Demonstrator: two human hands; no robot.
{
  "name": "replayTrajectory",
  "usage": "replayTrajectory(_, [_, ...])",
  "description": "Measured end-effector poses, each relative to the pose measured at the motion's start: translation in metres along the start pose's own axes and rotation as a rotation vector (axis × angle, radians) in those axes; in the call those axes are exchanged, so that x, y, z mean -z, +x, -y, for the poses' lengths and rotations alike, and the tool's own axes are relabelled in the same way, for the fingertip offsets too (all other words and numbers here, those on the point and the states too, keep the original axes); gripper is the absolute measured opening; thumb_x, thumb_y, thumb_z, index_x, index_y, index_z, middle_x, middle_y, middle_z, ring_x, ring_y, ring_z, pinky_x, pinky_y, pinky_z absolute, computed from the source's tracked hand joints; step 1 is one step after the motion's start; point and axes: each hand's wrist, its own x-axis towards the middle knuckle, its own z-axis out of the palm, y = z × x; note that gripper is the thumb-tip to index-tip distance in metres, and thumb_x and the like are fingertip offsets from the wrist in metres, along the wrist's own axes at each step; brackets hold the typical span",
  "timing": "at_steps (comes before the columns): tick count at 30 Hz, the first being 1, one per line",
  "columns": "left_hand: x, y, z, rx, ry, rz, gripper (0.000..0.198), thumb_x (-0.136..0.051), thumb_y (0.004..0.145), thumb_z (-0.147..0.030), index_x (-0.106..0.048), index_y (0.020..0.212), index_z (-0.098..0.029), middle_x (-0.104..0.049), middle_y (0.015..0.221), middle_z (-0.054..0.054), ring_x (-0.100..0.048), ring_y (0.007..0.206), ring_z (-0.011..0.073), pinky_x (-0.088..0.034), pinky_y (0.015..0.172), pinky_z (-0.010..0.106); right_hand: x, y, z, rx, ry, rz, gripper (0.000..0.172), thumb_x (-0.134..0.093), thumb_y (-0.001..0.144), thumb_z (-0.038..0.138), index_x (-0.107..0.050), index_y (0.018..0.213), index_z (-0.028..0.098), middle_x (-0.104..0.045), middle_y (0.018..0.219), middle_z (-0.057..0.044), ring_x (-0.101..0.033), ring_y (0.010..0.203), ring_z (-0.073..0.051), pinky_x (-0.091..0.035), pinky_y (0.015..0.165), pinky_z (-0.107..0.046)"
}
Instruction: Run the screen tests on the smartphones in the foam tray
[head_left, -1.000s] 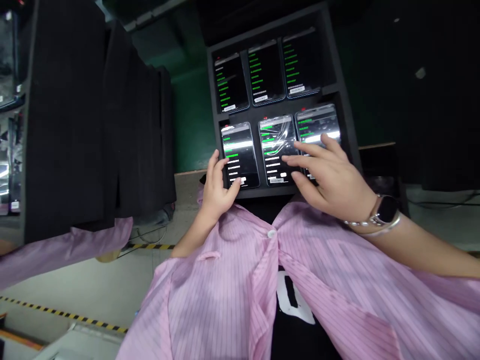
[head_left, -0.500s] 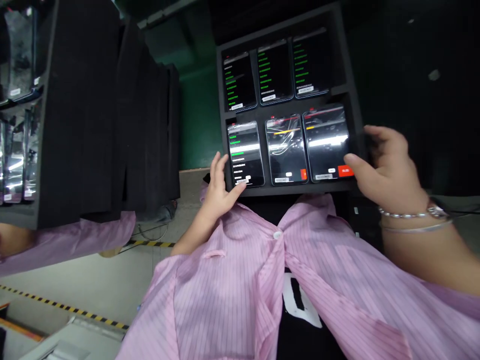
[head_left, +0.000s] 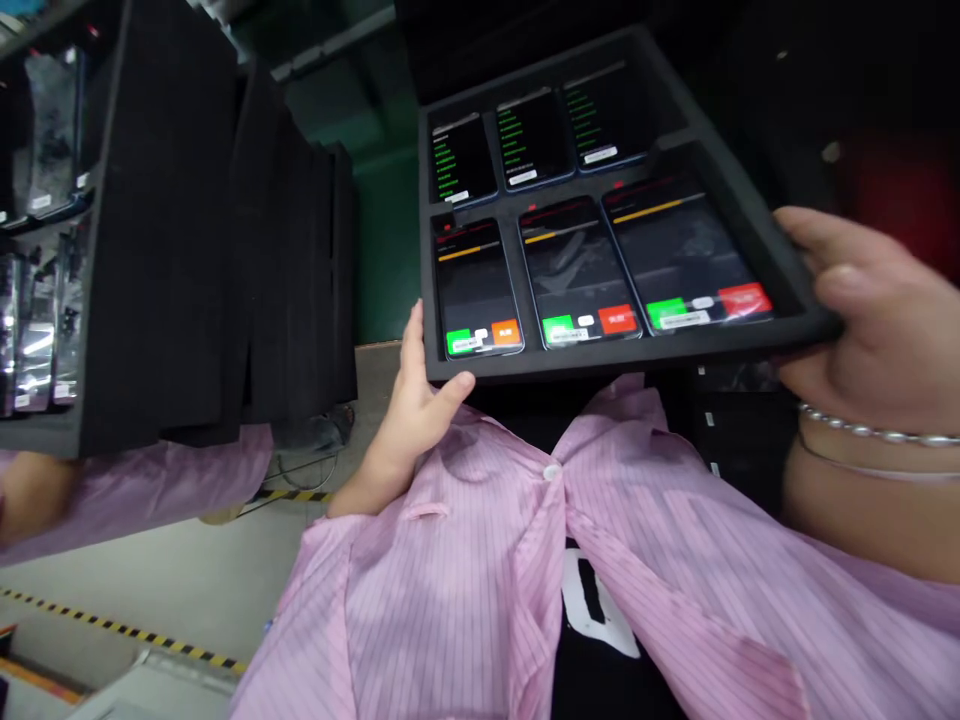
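I hold a black foam tray (head_left: 757, 235) against my chest, lifted and tilted. My left hand (head_left: 409, 400) grips its near left corner with the thumb on the front edge. My right hand (head_left: 862, 300) grips its right edge, thumb on top. Six phones lie in the tray in two rows. The near left phone (head_left: 474, 290), the near middle phone (head_left: 577, 275) and the near right phone (head_left: 682, 255) show dark screens with green and red buttons. The far row of phones (head_left: 525, 140) shows green text lists.
Tall stacks of black foam trays (head_left: 187, 230) stand at the left, with more phones (head_left: 37, 200) in slots at the far left. Another person's pink sleeve (head_left: 135, 485) reaches in at the lower left. Grey floor with yellow-black tape (head_left: 112, 630) lies below.
My right hand left the near phones' screens and took the tray's right edge. The tray has risen and tilted. The near phones' screens changed from green lists to green and red buttons.
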Motion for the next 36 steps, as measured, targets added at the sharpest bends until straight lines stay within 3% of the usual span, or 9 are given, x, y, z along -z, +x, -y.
replayTrajectory(3, [-0.022, -0.014, 0.025, 0.022, 0.107, 0.023, 0.099, -0.058, 0.100, -0.073, -0.004, 0.173, -0.033, -0.022, 0.180, 0.019, -0.027, 0.166, 0.0377, -0.034, 0.132, 0.061, -0.024, -0.020, -0.030, -0.162, 0.187, -0.001, 0.059, -0.063, 0.101, 0.037, -0.053, 0.158, 0.027, -0.065, 0.149, -0.019, -0.072, 0.126, -0.035, -0.065, 0.094, -0.049])
replayTrajectory(6, [-0.039, -0.027, 0.047, -0.067, 0.183, -0.030, 0.098, -0.061, 0.100, -0.070, -0.006, 0.172, -0.034, -0.027, 0.177, 0.022, -0.025, 0.166, 0.0394, -0.033, 0.129, 0.068, -0.039, -0.034, -0.036, -0.109, 0.050, -0.059, 0.066, -0.074, 0.097, 0.037, -0.052, 0.159, 0.031, -0.062, 0.152, -0.020, -0.064, 0.138, -0.034, -0.058, 0.110, -0.050])
replayTrajectory(8, [-0.040, -0.031, 0.051, -0.178, 0.243, -0.099, 0.087, -0.062, 0.101, -0.066, -0.018, 0.170, -0.036, -0.030, 0.176, 0.019, -0.021, 0.167, 0.0397, -0.029, 0.129, 0.072, -0.035, -0.033, -0.018, -0.012, -0.006, -0.100, 0.070, -0.074, 0.098, 0.038, -0.046, 0.162, 0.033, -0.059, 0.155, -0.020, -0.058, 0.144, -0.033, -0.054, 0.116, -0.053])
replayTrajectory(11, [-0.029, -0.027, 0.042, -0.230, 0.404, -0.099, 0.060, -0.065, 0.099, -0.065, -0.055, 0.152, -0.037, -0.030, 0.177, 0.012, -0.012, 0.168, 0.0453, -0.016, 0.128, 0.080, -0.015, -0.018, 0.030, 0.165, -0.048, -0.067, 0.071, -0.075, 0.095, 0.036, -0.048, 0.161, 0.032, -0.060, 0.153, -0.018, -0.060, 0.142, -0.035, -0.049, 0.120, -0.059])
replayTrajectory(14, [-0.018, -0.018, 0.024, -0.201, 0.508, -0.033, 0.058, -0.070, 0.092, -0.073, -0.071, 0.135, -0.034, -0.029, 0.178, 0.010, -0.007, 0.166, 0.0524, -0.007, 0.125, 0.086, -0.001, -0.004, 0.066, 0.325, -0.196, 0.143, 0.035, -0.065, 0.100, 0.030, -0.068, 0.134, 0.025, -0.077, 0.120, -0.012, -0.071, 0.126, -0.033, -0.044, 0.124, -0.061])
replayTrajectory(16, [-0.018, -0.013, 0.012, -0.265, 0.497, -0.040, 0.066, -0.071, 0.088, -0.077, -0.069, 0.139, -0.034, -0.029, 0.178, 0.011, -0.010, 0.165, 0.0523, -0.010, 0.126, 0.084, -0.004, -0.002, 0.069, 0.409, -0.257, 0.235, 0.019, -0.061, 0.102, 0.026, -0.071, 0.118, 0.021, -0.079, 0.107, -0.010, -0.073, 0.123, -0.034, -0.045, 0.123, -0.061])
replayTrajectory(21, [-0.044, 0.005, -0.013, -0.509, 0.435, -0.028, 0.070, -0.068, 0.091, -0.076, -0.061, 0.149, -0.037, -0.036, 0.174, 0.011, -0.023, 0.164, 0.0451, -0.019, 0.131, 0.075, -0.026, -0.011, 0.045, 0.463, -0.355, 0.302, 0.010, -0.060, 0.101, 0.020, -0.070, 0.105, 0.019, -0.080, 0.100, -0.010, -0.075, 0.119, -0.038, -0.050, 0.117, -0.067])
replayTrajectory(28, [-0.067, 0.024, -0.020, -0.436, 0.419, 0.182, 0.072, -0.076, 0.092, -0.065, -0.055, 0.155, -0.037, -0.038, 0.172, 0.011, -0.024, 0.164, 0.0461, -0.015, 0.132, 0.077, 0.000, -0.003, 0.075, 0.382, -0.252, -0.061, 0.019, -0.062, 0.097, 0.022, -0.072, 0.112, 0.024, -0.081, 0.107, -0.011, -0.075, 0.120, -0.034, -0.057, 0.112, -0.059])
replayTrajectory(36, [-0.056, 0.024, -0.015, -0.412, 0.375, 0.130, 0.064, -0.071, 0.093, -0.069, -0.063, 0.144, -0.032, -0.046, 0.168, 0.012, -0.033, 0.161, 0.0443, -0.022, 0.131, 0.073, -0.005, 0.000, 0.066, 0.374, -0.330, 0.094, 0.016, -0.063, 0.097, 0.023, -0.071, 0.109, 0.024, -0.082, 0.105, -0.007, -0.077, 0.115, -0.032, -0.057, 0.113, -0.057])
